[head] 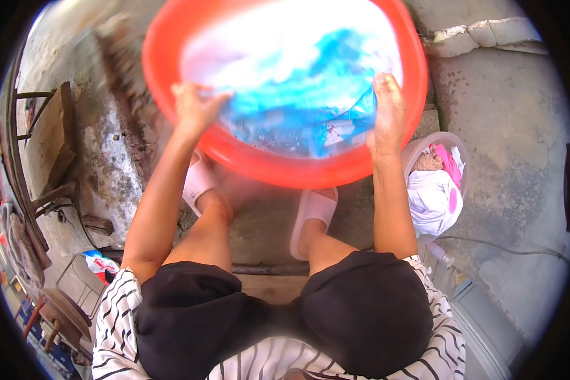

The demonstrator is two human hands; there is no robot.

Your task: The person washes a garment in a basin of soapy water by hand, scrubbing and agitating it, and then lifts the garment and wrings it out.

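A large red plastic basin [285,173] stands before me, its far part washed out by glare. Inside it is wet blue cloth [285,107] in what looks like water, with a whitish patch bearing dark marks near its right end. At the basin's left side, my left hand [197,107] pinches the left end of the blue cloth between thumb and fingers. My right hand [388,111] grips the cloth's right edge, stretched up near the basin's right wall. The cloth spans between both hands.
Right of the basin, a translucent tub [464,156] holds white, pink and beige clothes [434,199]. A small bottle [440,254] lies near a cable. Wooden boards [52,137] and a metal frame are at the left. My feet, in pink slippers [313,209], are just below the basin.
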